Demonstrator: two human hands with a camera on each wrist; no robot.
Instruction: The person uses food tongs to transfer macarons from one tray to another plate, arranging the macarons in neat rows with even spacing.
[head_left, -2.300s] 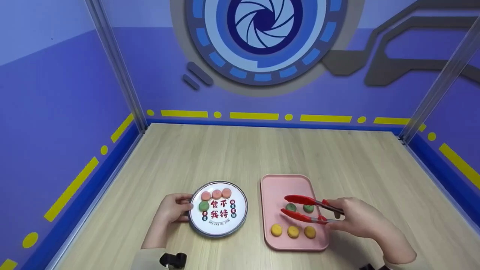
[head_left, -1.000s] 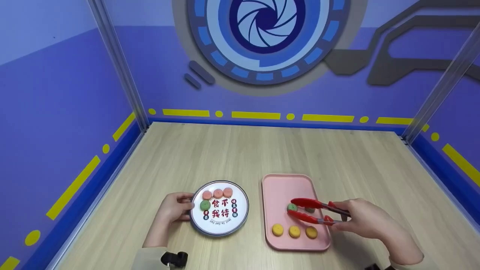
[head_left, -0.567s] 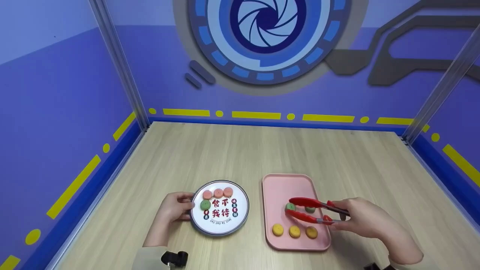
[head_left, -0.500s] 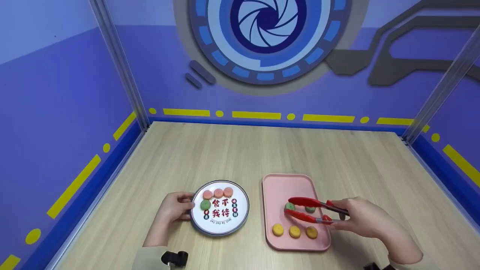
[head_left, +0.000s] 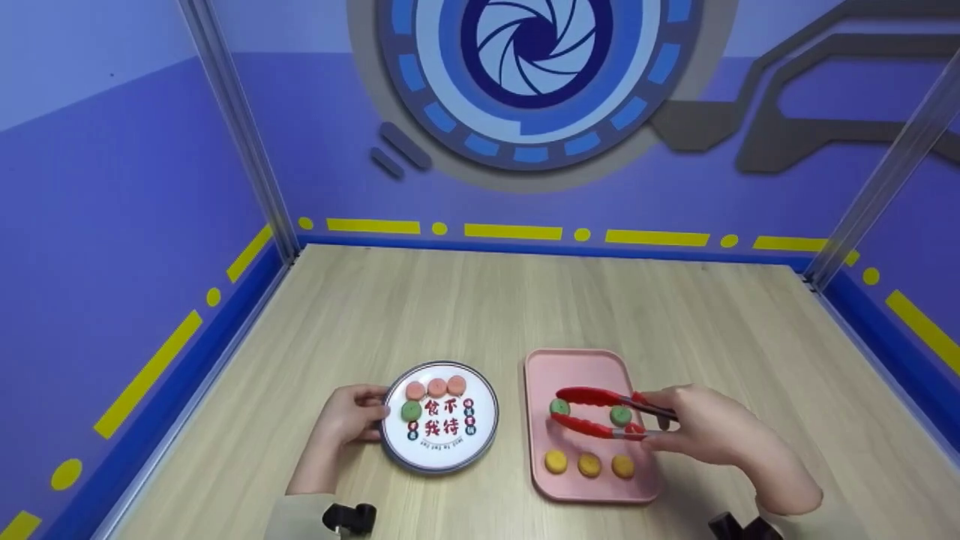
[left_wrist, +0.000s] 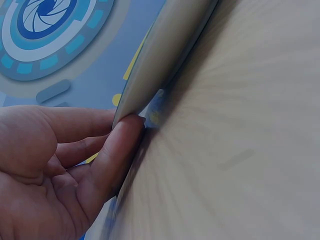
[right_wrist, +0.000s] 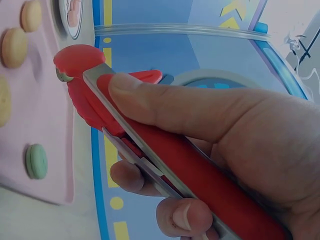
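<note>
My left hand [head_left: 349, 415] pinches the left rim of a round white plate [head_left: 450, 454] with red characters. In the left wrist view the thumb lies at the rim of the plate [left_wrist: 165, 55]. Three pink macarons [head_left: 436, 387] and a green macaron [head_left: 410, 411] sit on it. My right hand [head_left: 705, 424] grips red-tipped metal tongs [head_left: 592, 429] over the pink tray [head_left: 577, 367]. Between the tong tips is a green macaron [head_left: 559, 406], mostly hidden in the right wrist view. Another green macaron [head_left: 620, 415] lies on the tray, behind the tongs' tips.
Three yellow macarons [head_left: 589, 465] stand in a row at the tray's near end. The wooden table [head_left: 487, 307] separates plate and tray by a narrow gap. Blue printed panels [head_left: 315, 150] wall in the back and sides.
The tongs have closed on the middle green macaron and moved left with it, away from the other green macaron. The left hand and plate have stayed in place.
</note>
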